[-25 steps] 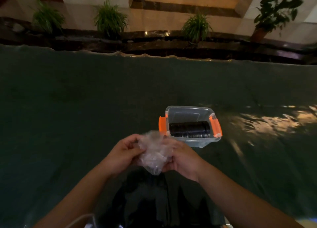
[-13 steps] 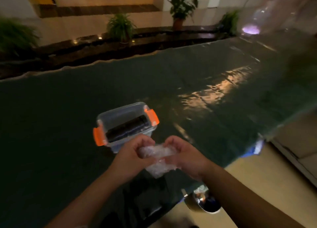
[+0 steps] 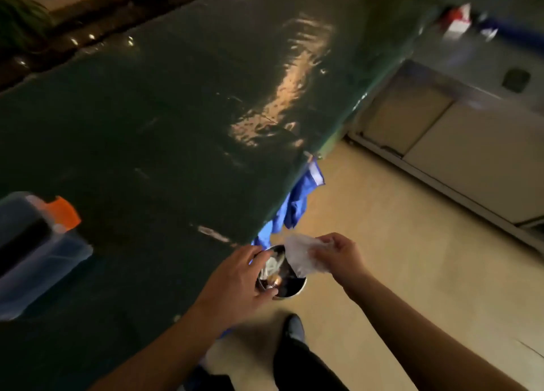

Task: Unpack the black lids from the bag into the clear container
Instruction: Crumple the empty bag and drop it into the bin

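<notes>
The clear container with orange clips stands on the green table at the far left, a row of black lids lying inside it. My right hand holds the crumpled clear plastic bag over a small metal bin on the floor beside the table. My left hand hovers at the bin's left rim with its fingers apart and nothing in it. No lids show through the bag.
The green table runs away to the upper right, its near corner beside the bin. Blue cloth hangs from that corner. Pale cabinets line the right wall. My shoe stands on the beige floor below the bin.
My view swung right, so the container slid to the left edge. Both hands carried the bag from above the table to over the bin, and my left hand let go of it.
</notes>
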Available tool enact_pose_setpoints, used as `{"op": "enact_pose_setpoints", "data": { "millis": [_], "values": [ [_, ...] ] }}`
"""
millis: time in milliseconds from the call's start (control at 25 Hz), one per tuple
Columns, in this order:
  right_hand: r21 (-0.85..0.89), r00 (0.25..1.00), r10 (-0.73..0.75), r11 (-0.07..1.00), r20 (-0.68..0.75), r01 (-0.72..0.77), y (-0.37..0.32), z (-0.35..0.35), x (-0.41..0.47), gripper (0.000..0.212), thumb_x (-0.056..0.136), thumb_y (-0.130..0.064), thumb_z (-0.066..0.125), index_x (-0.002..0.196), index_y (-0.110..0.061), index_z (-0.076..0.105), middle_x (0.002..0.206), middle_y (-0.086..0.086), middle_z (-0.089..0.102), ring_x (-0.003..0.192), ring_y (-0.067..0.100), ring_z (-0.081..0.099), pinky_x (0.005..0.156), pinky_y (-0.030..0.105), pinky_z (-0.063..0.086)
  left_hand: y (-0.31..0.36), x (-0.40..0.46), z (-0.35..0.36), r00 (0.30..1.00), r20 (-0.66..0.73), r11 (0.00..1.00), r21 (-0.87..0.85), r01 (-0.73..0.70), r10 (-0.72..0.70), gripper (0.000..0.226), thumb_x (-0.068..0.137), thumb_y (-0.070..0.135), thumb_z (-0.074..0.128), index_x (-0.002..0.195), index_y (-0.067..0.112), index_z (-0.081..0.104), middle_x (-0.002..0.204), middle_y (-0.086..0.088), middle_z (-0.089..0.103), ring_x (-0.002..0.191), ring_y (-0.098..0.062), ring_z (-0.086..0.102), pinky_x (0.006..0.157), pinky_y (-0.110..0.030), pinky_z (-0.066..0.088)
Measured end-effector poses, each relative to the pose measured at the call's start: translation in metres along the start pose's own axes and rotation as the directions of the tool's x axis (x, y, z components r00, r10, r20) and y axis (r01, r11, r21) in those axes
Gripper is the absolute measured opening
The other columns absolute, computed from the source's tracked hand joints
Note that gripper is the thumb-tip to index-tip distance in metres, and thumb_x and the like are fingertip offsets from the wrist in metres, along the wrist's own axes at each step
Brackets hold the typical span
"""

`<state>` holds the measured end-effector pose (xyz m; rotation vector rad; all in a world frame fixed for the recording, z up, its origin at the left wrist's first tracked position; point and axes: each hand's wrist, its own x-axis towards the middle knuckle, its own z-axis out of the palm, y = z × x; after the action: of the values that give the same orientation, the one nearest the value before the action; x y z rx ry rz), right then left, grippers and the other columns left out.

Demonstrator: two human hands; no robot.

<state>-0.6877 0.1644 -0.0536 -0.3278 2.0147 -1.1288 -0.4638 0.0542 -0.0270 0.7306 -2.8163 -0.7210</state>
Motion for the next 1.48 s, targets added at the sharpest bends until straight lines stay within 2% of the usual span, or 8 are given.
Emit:
{"op": "enact_pose_setpoints", "data": {
  "millis": [240, 440, 600, 800, 920, 1040, 1160, 1480],
  "values": [
    [-0.061, 0.977, 0.213, 0.976, 0.018, -0.211, 0.097, -0.009, 0.109, 0.023, 0.072, -0.004, 0.081, 0.063, -0.022, 0.07, 0.063, -0.002, 0.064, 0.065, 0.02, 0.056, 0.064, 0.032, 0.043, -0.003, 0.041, 0.12, 0.959, 0.202, 0.971, -0.089, 0.222, -0.201, 0.065, 0.077, 0.038, 0.076, 0.134, 0.018, 0.053, 0.124, -0.005, 0.061, 0.113, -0.03, 0.059, 0.092, -0.045, 0.053],
    [-0.289, 0.957, 0.286, 0.922, 0.054, -0.259, 0.189, 0.027, 0.203, 0.012, 0.08, -0.016, 0.076, 0.075, -0.025, 0.072, 0.069, -0.004, 0.066, 0.07, 0.02, 0.063, 0.055, 0.024, 0.042, -0.042, 0.067, 0.211, 0.9, 0.265, 0.928, -0.049, 0.37, -0.345, 0.064, 0.081, 0.042, 0.072, 0.138, 0.027, 0.048, 0.125, 0.0, 0.059, 0.115, -0.021, 0.057, 0.09, -0.027, 0.041],
    [-0.588, 0.967, 0.216, 0.803, 0.138, -0.096, 0.269, 0.079, 0.266, 0.024, 0.098, -0.016, 0.056, 0.117, -0.009, 0.068, 0.118, 0.013, 0.068, 0.11, 0.032, 0.062, 0.078, 0.03, 0.047, -0.076, 0.086, 0.271, 0.858, 0.277, 0.891, -0.016, 0.454, -0.432, 0.057, 0.082, 0.041, 0.072, 0.133, 0.029, 0.049, 0.122, 0.001, 0.059, 0.112, -0.02, 0.056, 0.083, -0.026, 0.041],
    [-0.757, 0.939, 0.003, 0.594, 0.343, 0.274, 0.337, 0.154, 0.309, 0.031, 0.101, -0.013, 0.05, 0.131, -0.005, 0.055, 0.132, 0.021, 0.051, 0.115, 0.041, 0.057, 0.081, 0.05, 0.055, -0.112, 0.094, 0.314, 0.863, 0.248, 0.888, -0.017, 0.459, -0.441, 0.053, 0.079, 0.036, 0.069, 0.128, 0.024, 0.055, 0.116, 0.0, 0.062, 0.106, -0.022, 0.059, 0.084, -0.035, 0.052],
    [-0.802, 0.865, 0.105, 0.442, 0.491, 0.401, 0.367, 0.188, 0.307, 0.037, 0.104, -0.008, 0.039, 0.14, 0.0, 0.046, 0.14, 0.021, 0.046, 0.124, 0.041, 0.055, 0.094, 0.05, 0.052, -0.125, 0.09, 0.323, 0.866, 0.249, 0.895, 0.008, 0.446, -0.433, 0.053, 0.079, 0.038, 0.065, 0.128, 0.022, 0.055, 0.12, 0.0, 0.062, 0.109, -0.022, 0.058, 0.088, -0.037, 0.052],
    [-0.837, 0.832, 0.201, 0.322, 0.517, 0.443, 0.384, 0.203, 0.303, 0.051, 0.105, -0.01, 0.039, 0.153, 0.002, 0.029, 0.155, 0.023, 0.035, 0.146, 0.04, 0.034, 0.118, 0.047, 0.034, -0.13, 0.081, 0.33, 0.85, 0.309, 0.901, 0.061, 0.429, -0.426, 0.062, 0.079, 0.033, 0.073, 0.136, 0.018, 0.053, 0.127, -0.004, 0.062, 0.117, -0.027, 0.058, 0.094, -0.041, 0.053],
    [-0.845, 0.81, 0.254, 0.248, 0.529, 0.474, 0.382, 0.205, 0.306, 0.063, 0.105, -0.015, 0.042, 0.159, 0.002, 0.015, 0.165, 0.023, 0.02, 0.156, 0.039, 0.012, 0.124, 0.051, 0.025, -0.131, 0.076, 0.334, 0.815, 0.368, 0.891, 0.11, 0.44, -0.447, 0.07, 0.086, 0.04, 0.063, 0.149, 0.021, 0.039, 0.147, -0.002, 0.049, 0.136, -0.024, 0.045, 0.107, -0.041, 0.042],
    [-0.84, 0.837, 0.165, 0.271, 0.522, 0.471, 0.319, 0.165, 0.269, 0.063, 0.103, -0.031, 0.05, 0.158, -0.013, 0.025, 0.169, 0.018, 0.015, 0.151, 0.045, 0.023, 0.113, 0.054, 0.039, -0.1, 0.078, 0.296, 0.866, 0.3, 0.914, 0.055, 0.402, -0.399, 0.072, 0.077, 0.032, 0.077, 0.141, 0.014, 0.051, 0.132, -0.009, 0.062, 0.122, -0.03, 0.059, 0.094, -0.046, 0.054]
  ]
}}
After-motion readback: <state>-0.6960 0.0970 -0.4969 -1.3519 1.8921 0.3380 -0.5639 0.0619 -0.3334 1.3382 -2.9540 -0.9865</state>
